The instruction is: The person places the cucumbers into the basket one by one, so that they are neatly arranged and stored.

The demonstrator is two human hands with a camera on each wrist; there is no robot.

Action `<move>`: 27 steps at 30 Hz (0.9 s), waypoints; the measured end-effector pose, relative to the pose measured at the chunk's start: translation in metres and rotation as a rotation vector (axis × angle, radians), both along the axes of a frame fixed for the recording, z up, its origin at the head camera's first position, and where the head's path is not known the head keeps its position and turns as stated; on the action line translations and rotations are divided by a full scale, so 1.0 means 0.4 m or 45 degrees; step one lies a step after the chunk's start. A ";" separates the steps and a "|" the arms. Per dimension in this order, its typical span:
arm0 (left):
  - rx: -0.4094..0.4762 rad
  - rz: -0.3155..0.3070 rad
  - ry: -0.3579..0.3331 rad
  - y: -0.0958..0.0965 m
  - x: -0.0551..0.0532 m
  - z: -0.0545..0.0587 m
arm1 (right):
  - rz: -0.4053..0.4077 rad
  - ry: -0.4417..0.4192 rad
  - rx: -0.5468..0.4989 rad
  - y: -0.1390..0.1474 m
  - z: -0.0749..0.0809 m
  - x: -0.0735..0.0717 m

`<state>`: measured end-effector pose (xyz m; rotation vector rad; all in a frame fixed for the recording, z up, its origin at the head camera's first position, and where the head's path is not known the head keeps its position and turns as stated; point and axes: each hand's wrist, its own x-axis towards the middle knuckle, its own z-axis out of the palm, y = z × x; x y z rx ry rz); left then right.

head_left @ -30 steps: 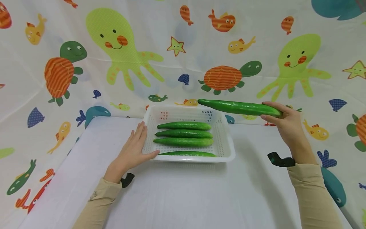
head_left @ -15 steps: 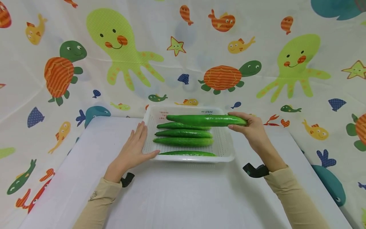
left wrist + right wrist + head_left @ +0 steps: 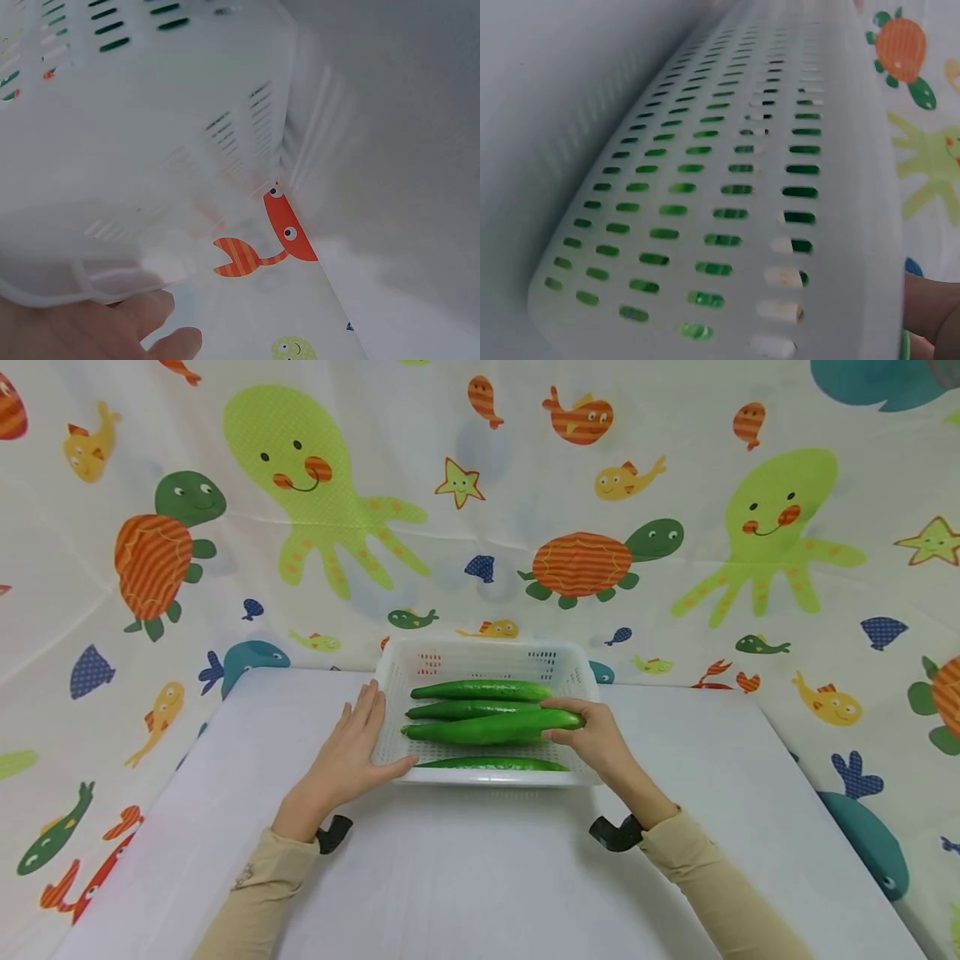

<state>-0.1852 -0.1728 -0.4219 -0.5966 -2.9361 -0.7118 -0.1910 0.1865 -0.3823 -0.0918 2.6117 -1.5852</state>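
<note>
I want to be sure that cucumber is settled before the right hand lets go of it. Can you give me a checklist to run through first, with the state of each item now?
1. Basket held steady: ok, the left hand lies flat against its left side.
2. Held cucumber inside the basket walls: ok, the right hand has it low among the others.
3. Grip at one end only: ok, fingers curl round its right end.
4. Cucumber fully resting, not propped: cannot tell; it seems to lie on the third cucumber from the back.
5. Parallel with the other cucumbers: ok, roughly.
6. Basket flat on the table: ok.
</note>
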 end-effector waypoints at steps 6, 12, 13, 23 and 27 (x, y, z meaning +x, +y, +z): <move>0.007 0.001 -0.003 0.001 -0.001 -0.002 | 0.019 0.014 0.048 -0.027 -0.026 -0.008; 0.010 -0.008 0.005 0.000 -0.001 -0.005 | 0.052 0.051 0.130 -0.029 -0.043 -0.014; 0.010 -0.007 0.005 0.000 -0.001 -0.006 | 0.055 0.044 0.135 -0.029 -0.045 -0.015; -0.001 -0.008 0.016 -0.002 0.000 -0.006 | 0.067 0.018 0.153 -0.024 -0.057 -0.021; -0.006 -0.001 0.015 -0.001 0.000 -0.005 | 0.071 0.033 0.124 -0.024 -0.055 -0.018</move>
